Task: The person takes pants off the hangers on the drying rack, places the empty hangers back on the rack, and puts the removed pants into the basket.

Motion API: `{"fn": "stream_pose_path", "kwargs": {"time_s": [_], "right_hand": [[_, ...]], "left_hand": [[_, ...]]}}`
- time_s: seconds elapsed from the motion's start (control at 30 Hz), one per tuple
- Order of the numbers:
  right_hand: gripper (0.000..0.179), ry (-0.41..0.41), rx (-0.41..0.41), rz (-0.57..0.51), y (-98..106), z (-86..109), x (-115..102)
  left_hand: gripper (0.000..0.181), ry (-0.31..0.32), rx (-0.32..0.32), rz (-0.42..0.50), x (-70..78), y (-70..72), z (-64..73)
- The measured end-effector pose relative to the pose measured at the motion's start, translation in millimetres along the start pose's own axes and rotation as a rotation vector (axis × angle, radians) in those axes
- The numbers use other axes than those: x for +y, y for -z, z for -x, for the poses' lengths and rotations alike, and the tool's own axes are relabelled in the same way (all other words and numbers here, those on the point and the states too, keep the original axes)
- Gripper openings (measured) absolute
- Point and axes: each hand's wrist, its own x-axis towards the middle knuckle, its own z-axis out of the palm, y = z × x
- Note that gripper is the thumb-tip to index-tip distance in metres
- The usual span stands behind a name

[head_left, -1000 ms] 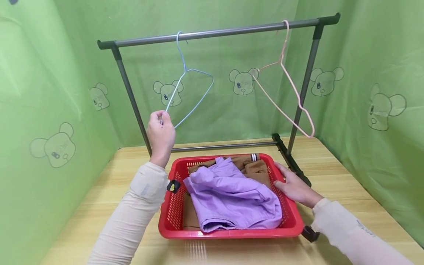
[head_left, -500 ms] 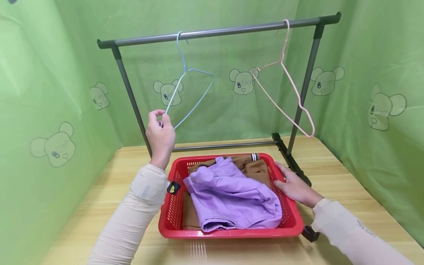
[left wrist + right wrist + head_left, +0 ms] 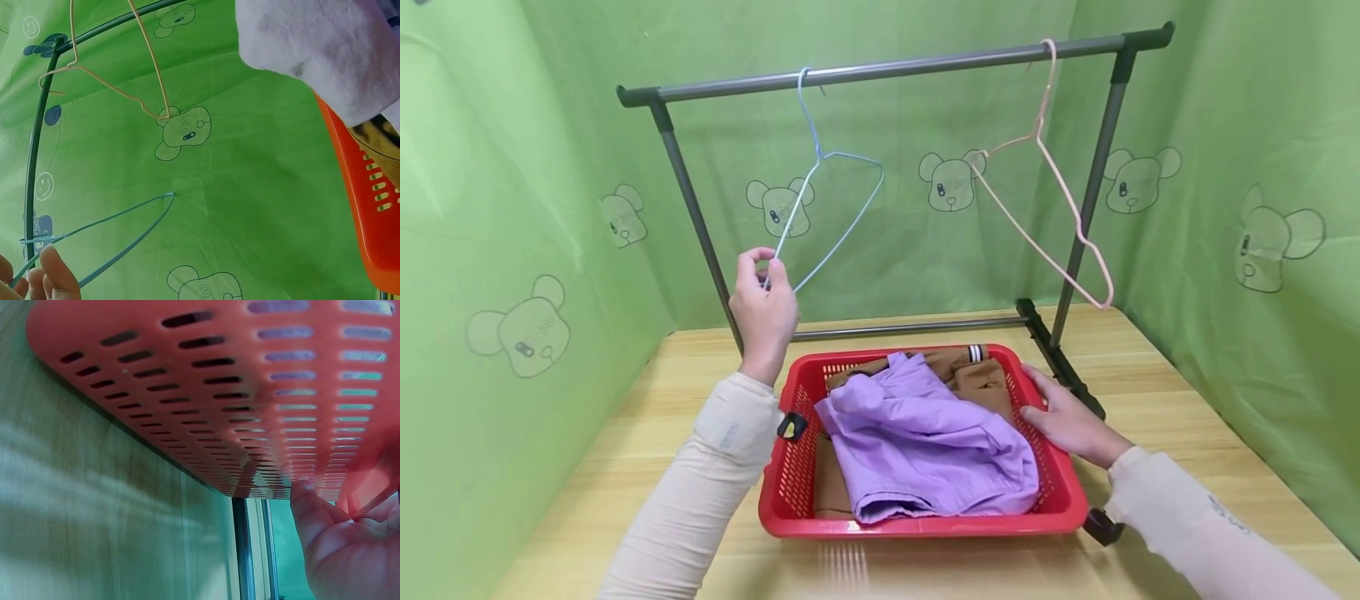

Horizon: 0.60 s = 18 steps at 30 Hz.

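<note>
My left hand (image 3: 763, 312) pinches the near arm of a light blue wire hanger (image 3: 818, 155) between thumb and fingers. That hanger's hook sits over the dark grey rail (image 3: 917, 65). In the left wrist view, thumb and fingertips (image 3: 57, 275) show at the blue wire. At lower right, my right hand (image 3: 1071, 423) grips the right rim of a red plastic basket (image 3: 925, 528), thumb on the inner side. A crumpled purple garment (image 3: 925, 442) lies in the basket, over brown clothing (image 3: 981, 383). Holes in the basket's outer wall (image 3: 187, 412) fill the right wrist view.
A pink wire hanger (image 3: 1039, 133) hangs bare on the rail's right part. The rack's right foot (image 3: 1060, 367) stands behind the basket on a wood-grain table (image 3: 655, 417). Green curtains (image 3: 505, 208) with bear prints close in the back and both sides.
The head view has tilted down very slightly, so the rail appears a little higher. Both hands keep their hold on the hanger and the basket, nearly still.
</note>
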Motion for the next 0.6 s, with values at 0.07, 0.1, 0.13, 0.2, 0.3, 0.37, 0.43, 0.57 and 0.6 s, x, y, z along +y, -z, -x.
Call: {"fn": "stream_pose_path", "kwargs": {"time_s": [0.07,0.1,0.13,0.2,0.3,0.37,0.43,0.57,0.6], "right_hand": [[0.07,0.001,0.001,0.003,-0.1,-0.1,-0.1],[0.07,0.002,0.002,0.003,-0.2,-0.1,0.0],[0.07,0.003,0.004,0.002,-0.1,-0.1,0.1],[0.07,0.003,0.003,-0.003,0.1,-0.1,0.1],[0.07,0.0,0.001,-0.014,0.3,-0.1,0.5],[0.07,-0.004,0.0,-0.022,0.3,-0.2,0.8],[0.071,-0.009,0.001,-0.03,0.1,-0.2,1.1],[0.07,-0.015,0.004,-0.044,-0.3,0.0,1.6],[0.07,-0.015,0.004,-0.045,-0.5,0.1,1.7]], "left_hand": [[0.022,-0.001,-0.003,-0.002,-0.4,0.5,0.5],[0.022,0.0,-0.007,-0.005,-0.8,0.7,0.8],[0.023,0.001,-0.01,-0.006,-0.9,1.0,1.1],[0.024,0.009,-0.014,-0.009,-1.0,1.7,1.5],[0.027,0.023,-0.014,-0.022,-1.4,3.0,1.4],[0.029,0.031,-0.011,-0.025,-1.8,3.7,1.3],[0.031,0.034,-0.009,-0.023,-2.5,4.3,1.2],[0.033,0.039,-0.012,0.009,-4.8,4.9,1.3],[0.034,0.041,-0.012,0.015,-5.7,5.1,1.4]]}}
